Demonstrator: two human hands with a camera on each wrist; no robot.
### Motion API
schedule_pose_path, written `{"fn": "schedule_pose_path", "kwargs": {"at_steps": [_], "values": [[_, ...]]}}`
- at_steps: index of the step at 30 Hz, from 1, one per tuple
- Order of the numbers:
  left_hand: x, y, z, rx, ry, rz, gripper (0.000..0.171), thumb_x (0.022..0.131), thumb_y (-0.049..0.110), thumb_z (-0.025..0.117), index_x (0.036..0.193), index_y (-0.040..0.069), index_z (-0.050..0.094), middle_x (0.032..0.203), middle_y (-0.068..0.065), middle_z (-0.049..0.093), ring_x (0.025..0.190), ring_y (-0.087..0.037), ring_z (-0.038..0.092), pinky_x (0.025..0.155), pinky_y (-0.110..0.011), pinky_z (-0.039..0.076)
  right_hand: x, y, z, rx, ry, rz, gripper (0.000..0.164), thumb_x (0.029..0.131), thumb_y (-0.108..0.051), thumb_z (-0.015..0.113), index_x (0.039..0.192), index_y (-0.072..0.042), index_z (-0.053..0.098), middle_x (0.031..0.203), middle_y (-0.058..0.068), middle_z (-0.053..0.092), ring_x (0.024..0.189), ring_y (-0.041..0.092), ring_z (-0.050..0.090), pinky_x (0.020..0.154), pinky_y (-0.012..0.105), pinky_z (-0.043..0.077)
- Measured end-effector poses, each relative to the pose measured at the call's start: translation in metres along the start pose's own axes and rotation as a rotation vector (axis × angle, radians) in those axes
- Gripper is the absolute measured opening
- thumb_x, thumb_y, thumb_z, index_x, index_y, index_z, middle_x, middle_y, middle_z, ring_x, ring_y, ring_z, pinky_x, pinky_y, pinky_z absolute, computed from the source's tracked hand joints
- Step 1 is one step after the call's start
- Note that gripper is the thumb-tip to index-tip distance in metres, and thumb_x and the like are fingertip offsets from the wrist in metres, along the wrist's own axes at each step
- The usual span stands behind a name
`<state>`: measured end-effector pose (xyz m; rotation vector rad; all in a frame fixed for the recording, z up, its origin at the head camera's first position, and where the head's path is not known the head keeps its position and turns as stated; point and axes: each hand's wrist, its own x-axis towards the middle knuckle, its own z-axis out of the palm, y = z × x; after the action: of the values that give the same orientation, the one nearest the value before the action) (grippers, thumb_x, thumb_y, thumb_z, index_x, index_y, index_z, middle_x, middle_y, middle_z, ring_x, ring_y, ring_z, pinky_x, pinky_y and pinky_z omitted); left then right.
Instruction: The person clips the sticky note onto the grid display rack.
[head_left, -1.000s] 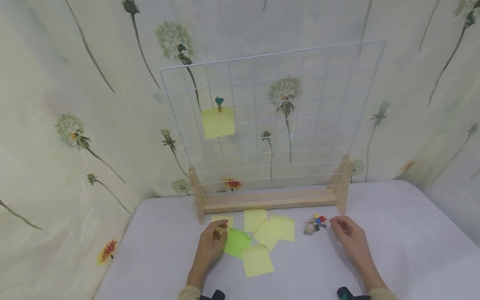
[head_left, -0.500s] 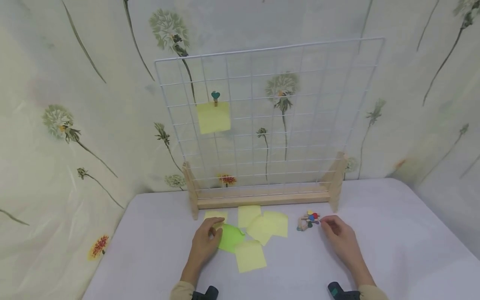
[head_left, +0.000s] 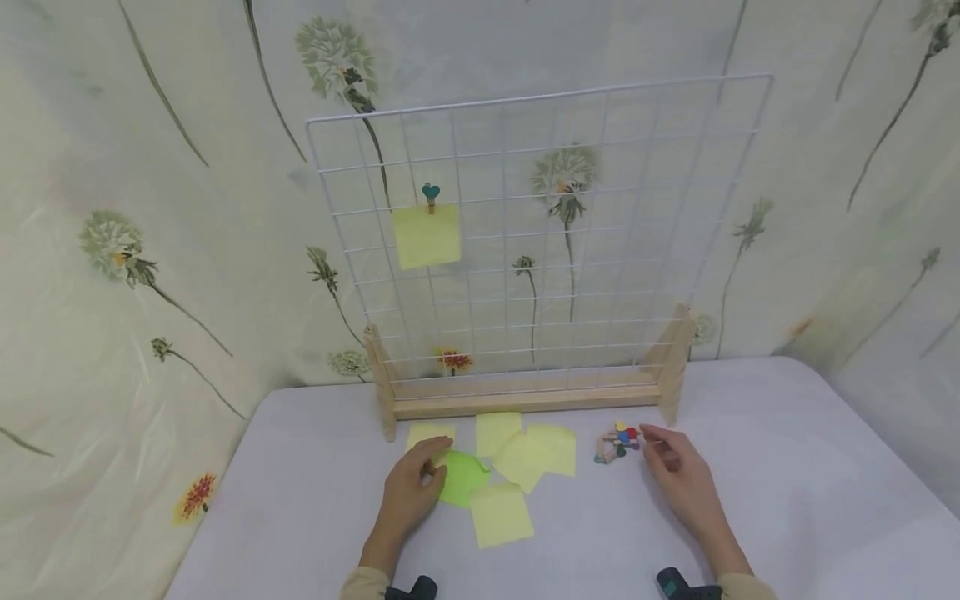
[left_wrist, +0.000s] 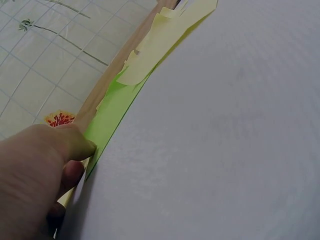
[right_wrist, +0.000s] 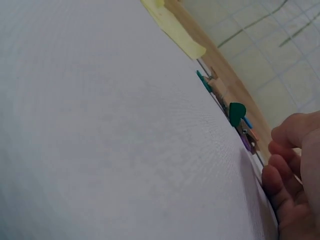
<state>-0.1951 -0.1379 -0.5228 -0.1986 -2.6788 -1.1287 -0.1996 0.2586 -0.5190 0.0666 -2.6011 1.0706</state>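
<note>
My left hand rests at the left edge of a bright green sticky note, fingers loosely bent. In the left wrist view, the thumb tip overlaps that note's near end. Yellow sticky notes lie around it, some overlapping. My right hand stands beside a small pile of wooden clips with coloured heart tops. Its fingers are loosely curled with nothing visible between them, the fingertips right at the pile's edge. The right wrist view shows a green heart clip near the fingers.
Behind the notes stands a white wire grid in a wooden base. On its upper left hangs a yellow note, held by a clip with a teal heart. White cloth covers the table; a floral curtain hangs behind.
The head view has shifted slightly, so everything sits a little further left in it. My right index finger has lifted a little away from the thumb. The left hand stays almost still.
</note>
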Motion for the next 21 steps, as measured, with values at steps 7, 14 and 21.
{"fn": "schedule_pose_path", "kwargs": {"at_steps": [7,14,21], "values": [[-0.0025,-0.0004,0.0004,-0.004,-0.006,0.003,0.034,0.08,0.009,0.069,0.11,0.025,0.067,0.105,0.01,0.066,0.074,-0.001,0.051,0.062,-0.017,0.04,-0.0043,-0.0005,-0.0014,0.02,-0.045,0.05,0.045,0.096,-0.017,0.054,0.139,-0.015,0.045,0.129,0.009,0.055,0.114,0.022,0.05,0.079,0.005,0.04],[-0.0029,-0.0031,0.0021,-0.022,0.003,0.015,0.033,0.078,0.008,0.07,0.106,0.024,0.067,0.094,0.011,0.065,0.072,-0.001,0.051,0.057,-0.015,0.037,-0.0063,0.001,-0.0008,0.026,-0.058,0.027,0.044,0.096,-0.017,0.053,0.139,-0.016,0.044,0.135,0.008,0.052,0.118,0.017,0.048,0.082,0.003,0.039],[0.0005,-0.0065,0.0017,-0.033,0.034,0.057,0.033,0.078,0.008,0.071,0.106,0.024,0.067,0.086,0.012,0.061,0.069,-0.002,0.049,0.053,-0.016,0.035,-0.0019,-0.0015,-0.0015,0.01,-0.082,0.011,0.044,0.096,-0.016,0.053,0.139,-0.017,0.045,0.137,0.01,0.051,0.116,0.026,0.052,0.081,0.008,0.042]]}}
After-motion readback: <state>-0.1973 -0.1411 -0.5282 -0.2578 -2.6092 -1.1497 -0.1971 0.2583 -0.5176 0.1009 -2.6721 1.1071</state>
